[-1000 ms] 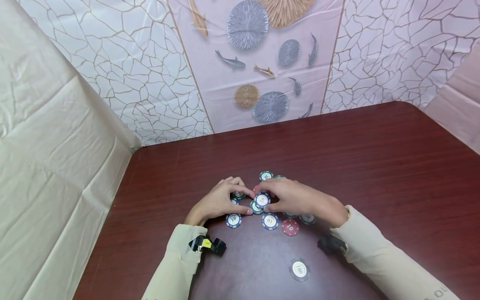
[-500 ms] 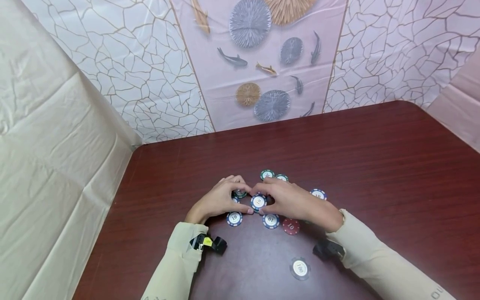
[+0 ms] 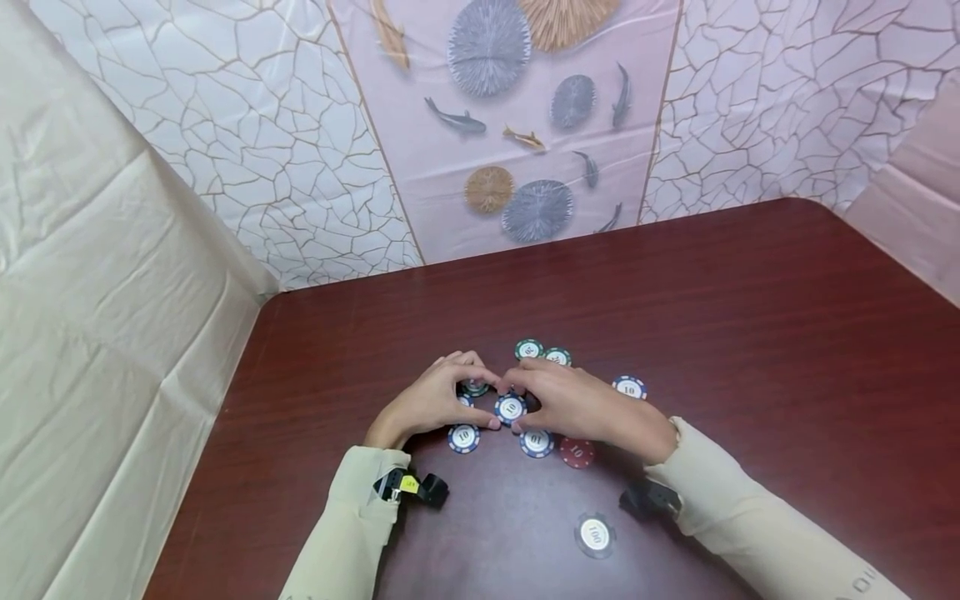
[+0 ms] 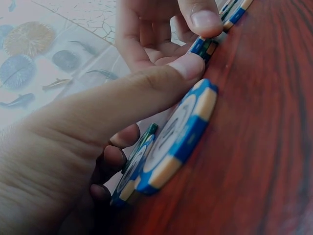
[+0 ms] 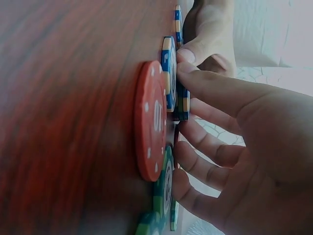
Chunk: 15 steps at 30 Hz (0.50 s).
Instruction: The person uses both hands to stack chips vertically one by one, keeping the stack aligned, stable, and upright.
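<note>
A blue-and-white poker chip marked 10 point(image 3: 511, 409) lies on top of a small stack, with darker edge layers beneath it in the left wrist view. My left hand point(image 3: 431, 400) curves its thumb and index finger about the stack's left side; its thumb touches the stack edge. From the right, my right hand point(image 3: 581, 404) pinches the same stack between thumb and index finger. The tips of both hands nearly meet there. Under my left hand are a green chip point(image 3: 476, 387) and blue chips, one of them point(image 3: 463, 438) just below the thumb.
Near my right hand lie a blue chip point(image 3: 537, 442), a red chip point(image 3: 577, 452) and another blue chip point(image 3: 628, 387). Two green chips point(image 3: 528, 350) lie beyond it. Closer to me is a grey 100 chip point(image 3: 595, 535) on the dark red table point(image 3: 712, 292). Patterned cloth hangs behind.
My right hand has shifted left, and the blue chip has slid from an offset position to sit squarely over the green chip. My left hand has stayed nearly still.
</note>
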Motion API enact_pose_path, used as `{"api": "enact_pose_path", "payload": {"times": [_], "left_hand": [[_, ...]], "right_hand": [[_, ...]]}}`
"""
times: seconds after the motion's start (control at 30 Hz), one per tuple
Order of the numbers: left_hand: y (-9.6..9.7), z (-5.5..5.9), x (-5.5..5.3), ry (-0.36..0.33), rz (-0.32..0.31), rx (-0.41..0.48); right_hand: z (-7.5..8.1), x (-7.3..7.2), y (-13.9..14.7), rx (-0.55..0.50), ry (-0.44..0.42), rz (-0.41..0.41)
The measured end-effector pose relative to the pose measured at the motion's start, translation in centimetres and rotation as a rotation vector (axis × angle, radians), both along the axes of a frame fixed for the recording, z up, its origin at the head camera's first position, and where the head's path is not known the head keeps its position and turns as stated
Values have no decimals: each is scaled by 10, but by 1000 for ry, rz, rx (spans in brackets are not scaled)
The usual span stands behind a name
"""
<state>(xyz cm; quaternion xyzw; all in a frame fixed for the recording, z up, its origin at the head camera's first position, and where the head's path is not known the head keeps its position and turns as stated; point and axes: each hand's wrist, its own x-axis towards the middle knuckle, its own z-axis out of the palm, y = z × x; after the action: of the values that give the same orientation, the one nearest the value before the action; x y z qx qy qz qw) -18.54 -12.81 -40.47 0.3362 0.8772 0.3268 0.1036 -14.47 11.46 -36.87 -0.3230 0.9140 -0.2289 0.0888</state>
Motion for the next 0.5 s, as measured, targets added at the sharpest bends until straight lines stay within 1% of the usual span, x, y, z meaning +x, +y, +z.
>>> {"api": "enact_pose_path", "payload": {"times": [0.1, 0.2, 0.27, 0.37, 0.5], "left_hand": [[0, 0, 0, -7, 4, 9], [0, 0, 0, -17, 1, 14], [1, 0, 1, -22, -3, 15], [2, 0, 1, -18, -6, 16], [2, -1, 2, -18, 6, 11]], "right_hand": [[2, -1, 2, -27, -16, 2], [5, -5, 7, -72, -22, -17], [9, -9, 13, -109, -17, -44], [15, -15, 22, -158, 13, -96], [21, -21, 33, -235, 22, -179]]}}
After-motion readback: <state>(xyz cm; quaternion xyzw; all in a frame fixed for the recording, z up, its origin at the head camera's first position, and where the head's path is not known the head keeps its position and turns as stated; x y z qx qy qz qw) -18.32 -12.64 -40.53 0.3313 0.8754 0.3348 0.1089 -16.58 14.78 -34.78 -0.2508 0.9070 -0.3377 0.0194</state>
